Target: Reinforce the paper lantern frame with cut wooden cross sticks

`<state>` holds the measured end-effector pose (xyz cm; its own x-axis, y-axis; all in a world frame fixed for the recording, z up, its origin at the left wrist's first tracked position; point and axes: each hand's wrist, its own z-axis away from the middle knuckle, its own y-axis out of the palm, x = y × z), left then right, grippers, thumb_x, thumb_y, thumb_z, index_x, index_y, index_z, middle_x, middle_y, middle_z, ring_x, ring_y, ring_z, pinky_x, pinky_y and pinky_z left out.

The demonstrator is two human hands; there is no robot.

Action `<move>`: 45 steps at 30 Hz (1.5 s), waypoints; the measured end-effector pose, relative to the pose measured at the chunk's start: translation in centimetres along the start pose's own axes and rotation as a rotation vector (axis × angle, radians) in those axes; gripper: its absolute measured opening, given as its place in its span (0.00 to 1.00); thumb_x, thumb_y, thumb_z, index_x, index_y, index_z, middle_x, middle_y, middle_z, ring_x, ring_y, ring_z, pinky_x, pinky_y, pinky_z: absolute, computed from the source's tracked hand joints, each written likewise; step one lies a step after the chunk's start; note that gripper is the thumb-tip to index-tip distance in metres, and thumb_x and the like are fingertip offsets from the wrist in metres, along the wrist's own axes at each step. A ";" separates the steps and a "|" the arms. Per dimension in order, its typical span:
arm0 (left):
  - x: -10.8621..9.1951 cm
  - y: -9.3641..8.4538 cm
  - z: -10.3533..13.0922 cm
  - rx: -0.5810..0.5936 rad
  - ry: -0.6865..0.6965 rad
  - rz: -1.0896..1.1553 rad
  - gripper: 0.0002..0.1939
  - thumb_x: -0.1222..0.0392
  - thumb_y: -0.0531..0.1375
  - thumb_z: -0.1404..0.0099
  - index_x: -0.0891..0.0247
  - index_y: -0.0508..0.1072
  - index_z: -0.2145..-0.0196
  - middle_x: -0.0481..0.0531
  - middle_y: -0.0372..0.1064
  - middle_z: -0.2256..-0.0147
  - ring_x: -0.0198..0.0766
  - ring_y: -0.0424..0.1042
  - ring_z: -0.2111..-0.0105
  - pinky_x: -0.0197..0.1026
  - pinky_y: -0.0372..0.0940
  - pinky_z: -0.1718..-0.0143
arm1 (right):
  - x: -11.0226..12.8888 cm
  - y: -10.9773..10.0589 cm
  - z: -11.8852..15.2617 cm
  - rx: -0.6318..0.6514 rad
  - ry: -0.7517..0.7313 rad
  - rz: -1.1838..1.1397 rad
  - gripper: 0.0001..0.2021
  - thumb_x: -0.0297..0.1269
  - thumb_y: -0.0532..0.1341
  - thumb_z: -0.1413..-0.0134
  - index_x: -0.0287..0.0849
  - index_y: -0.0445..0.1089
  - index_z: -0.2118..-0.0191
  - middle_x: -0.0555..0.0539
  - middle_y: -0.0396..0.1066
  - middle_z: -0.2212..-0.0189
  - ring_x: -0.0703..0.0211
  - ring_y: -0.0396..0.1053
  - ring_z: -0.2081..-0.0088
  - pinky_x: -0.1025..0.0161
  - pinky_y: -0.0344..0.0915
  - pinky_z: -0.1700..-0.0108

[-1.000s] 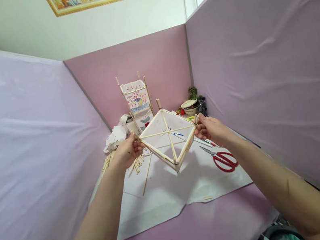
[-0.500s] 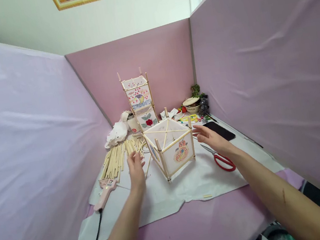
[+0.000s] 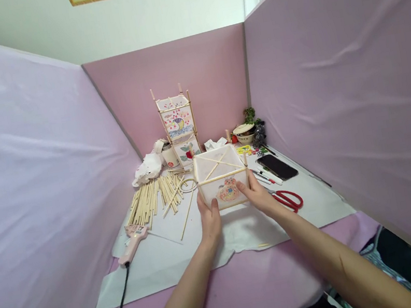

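Between my two hands is a square lantern frame (image 3: 221,172) of thin wooden sticks with white panels. Its front panel carries an orange and pink drawing, and sticks cross over its top. My left hand (image 3: 211,220) grips the lower left corner, thumb on the front. My right hand (image 3: 256,193) holds the right side, its thumb pressed on the front panel near the drawing. The frame seems raised a little off the white cover sheet (image 3: 193,266). Behind it stands a taller two-tier lantern (image 3: 177,122) with a moon picture above a red flower.
At left lie many wooden sticks (image 3: 150,200), a pink corded glue gun (image 3: 133,246) and a white bag (image 3: 148,168). Red-handled scissors (image 3: 291,200), pens (image 3: 268,176) and a black phone (image 3: 277,166) are at right. A lidded bowl (image 3: 245,136) stands farther back. Fabric-covered panels enclose three sides.
Both hands have moved in from apart and taken hold of the lantern frame. It has been turned so its drawn panel faces me, and it appears lifted slightly.
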<state>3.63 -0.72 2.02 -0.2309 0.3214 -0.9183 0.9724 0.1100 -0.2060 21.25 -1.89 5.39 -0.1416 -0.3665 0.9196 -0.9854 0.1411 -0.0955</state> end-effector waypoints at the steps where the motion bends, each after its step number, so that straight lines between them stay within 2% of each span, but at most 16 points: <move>1: 0.7 0.1 0.0 -0.002 -0.016 -0.015 0.33 0.46 0.50 0.32 0.61 0.45 0.36 0.62 0.47 0.36 0.46 0.48 0.36 0.49 0.47 0.36 | -0.6 0.1 0.0 -0.007 0.018 0.008 0.30 0.53 0.56 0.42 0.47 0.52 0.38 0.44 0.61 0.41 0.53 0.59 0.41 0.53 0.54 0.38; 6: 2.7 0.2 0.2 -0.049 -0.018 -0.120 0.38 0.46 0.55 0.35 0.63 0.44 0.35 0.63 0.43 0.35 0.48 0.44 0.35 0.52 0.45 0.36 | -3.4 0.1 0.5 -0.037 0.008 -0.014 0.35 0.51 0.59 0.44 0.46 0.48 0.36 0.42 0.57 0.39 0.51 0.56 0.39 0.50 0.53 0.38; 8: 2.6 -0.4 0.3 -0.098 0.021 -0.138 0.38 0.47 0.54 0.34 0.63 0.43 0.35 0.64 0.44 0.36 0.47 0.48 0.36 0.52 0.48 0.37 | -4.2 -0.3 1.0 -0.111 0.007 0.021 0.38 0.51 0.61 0.46 0.44 0.46 0.35 0.39 0.54 0.38 0.48 0.54 0.38 0.47 0.52 0.38; 10: 2.2 -1.3 0.3 -0.185 0.083 -0.131 0.33 0.48 0.54 0.34 0.62 0.49 0.37 0.63 0.51 0.39 0.45 0.54 0.39 0.50 0.52 0.40 | -4.5 -0.8 1.7 -0.229 -0.032 0.061 0.36 0.49 0.61 0.46 0.42 0.47 0.36 0.37 0.54 0.38 0.48 0.55 0.38 0.46 0.53 0.39; 11: 1.8 -1.8 0.3 -0.230 0.116 -0.132 0.27 0.49 0.55 0.34 0.62 0.57 0.41 0.61 0.57 0.42 0.44 0.58 0.42 0.49 0.53 0.41 | -4.5 -1.1 2.0 -0.299 -0.070 0.080 0.34 0.48 0.60 0.45 0.42 0.50 0.37 0.37 0.56 0.39 0.48 0.57 0.40 0.47 0.55 0.40; 13: 1.1 -2.9 0.6 -0.285 0.160 -0.144 0.14 0.50 0.53 0.33 0.62 0.71 0.59 0.56 0.66 0.52 0.44 0.64 0.47 0.48 0.56 0.44 | -4.2 -1.5 2.7 -0.433 -0.148 0.120 0.26 0.44 0.60 0.44 0.42 0.57 0.42 0.39 0.61 0.44 0.51 0.62 0.45 0.50 0.59 0.43; 15: 0.6 -3.7 1.0 -0.293 0.161 -0.161 0.17 0.51 0.52 0.33 0.62 0.71 0.74 0.55 0.69 0.59 0.43 0.66 0.51 0.46 0.58 0.46 | -3.8 -1.8 3.4 -0.514 -0.190 0.171 0.18 0.41 0.59 0.44 0.42 0.63 0.49 0.41 0.66 0.51 0.53 0.66 0.51 0.52 0.63 0.47; 16: 0.5 -4.0 1.2 -0.289 0.149 -0.167 0.16 0.52 0.53 0.33 0.62 0.71 0.73 0.55 0.68 0.57 0.43 0.67 0.52 0.46 0.59 0.48 | -3.7 -1.9 3.6 -0.527 -0.200 0.199 0.14 0.39 0.58 0.43 0.42 0.65 0.52 0.42 0.67 0.53 0.54 0.67 0.53 0.53 0.64 0.49; 18: 0.6 -4.5 1.6 -0.288 0.112 -0.185 0.11 0.56 0.57 0.37 0.60 0.72 0.58 0.56 0.62 0.48 0.43 0.66 0.52 0.45 0.62 0.51 | -3.7 -2.0 4.0 -0.527 -0.227 0.266 0.10 0.37 0.57 0.43 0.42 0.67 0.56 0.43 0.67 0.57 0.54 0.66 0.55 0.54 0.65 0.51; 20: 1.1 -5.0 1.7 -0.278 0.097 -0.254 0.28 0.61 0.59 0.40 0.58 0.61 0.43 0.59 0.55 0.43 0.43 0.65 0.51 0.45 0.64 0.53 | -4.1 -2.4 4.2 -0.531 -0.256 0.348 0.10 0.35 0.56 0.45 0.41 0.67 0.58 0.42 0.67 0.59 0.53 0.66 0.55 0.53 0.64 0.51; 21: 1.4 -5.2 1.6 -0.271 0.098 -0.302 0.32 0.63 0.59 0.41 0.58 0.56 0.40 0.59 0.56 0.43 0.44 0.65 0.50 0.46 0.64 0.52 | -4.4 -2.6 4.2 -0.534 -0.258 0.390 0.10 0.34 0.55 0.46 0.41 0.67 0.58 0.42 0.67 0.59 0.52 0.65 0.55 0.53 0.64 0.51; 24: 2.5 -6.0 1.0 -0.248 0.105 -0.424 0.27 0.65 0.55 0.39 0.63 0.59 0.42 0.60 0.64 0.51 0.46 0.64 0.50 0.49 0.62 0.50 | -5.5 -3.2 4.2 -0.487 -0.213 0.481 0.11 0.34 0.54 0.46 0.39 0.67 0.58 0.41 0.68 0.60 0.51 0.66 0.57 0.51 0.64 0.53; 28: 3.5 -6.2 0.7 -0.139 0.073 -0.438 0.20 0.69 0.51 0.38 0.66 0.66 0.49 0.60 0.69 0.56 0.44 0.69 0.56 0.49 0.64 0.52 | -6.3 -2.8 4.4 -0.329 -0.182 0.512 0.11 0.34 0.54 0.47 0.40 0.67 0.58 0.42 0.71 0.61 0.52 0.68 0.62 0.53 0.65 0.57; 35: 4.2 -4.7 1.5 0.031 0.024 -0.370 0.24 0.74 0.51 0.40 0.65 0.64 0.46 0.59 0.73 0.56 0.39 0.73 0.58 0.45 0.66 0.53 | -7.2 -1.4 4.7 -0.138 -0.134 0.532 0.18 0.36 0.56 0.48 0.41 0.65 0.50 0.41 0.72 0.58 0.53 0.70 0.61 0.57 0.68 0.61; 41: 3.5 -4.6 1.5 0.027 0.051 -0.332 0.21 0.68 0.53 0.37 0.64 0.66 0.46 0.58 0.72 0.55 0.39 0.72 0.57 0.43 0.65 0.53 | -7.7 -1.3 4.6 -0.135 -0.122 0.537 0.19 0.35 0.56 0.49 0.40 0.64 0.49 0.42 0.72 0.59 0.53 0.70 0.61 0.56 0.68 0.61; 45: 3.3 -4.6 1.4 0.016 0.052 -0.330 0.16 0.66 0.56 0.38 0.64 0.70 0.51 0.56 0.73 0.59 0.41 0.72 0.61 0.43 0.65 0.56 | -6.3 -1.2 5.0 -0.257 -0.176 0.539 0.17 0.36 0.55 0.47 0.38 0.64 0.51 0.40 0.70 0.58 0.52 0.68 0.59 0.53 0.67 0.57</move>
<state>-1.58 -1.50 -0.52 -0.5342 0.3190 -0.7829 0.8454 0.2019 -0.4945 22.82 -4.39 -2.16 -0.6480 -0.3254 0.6886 -0.7198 0.5572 -0.4140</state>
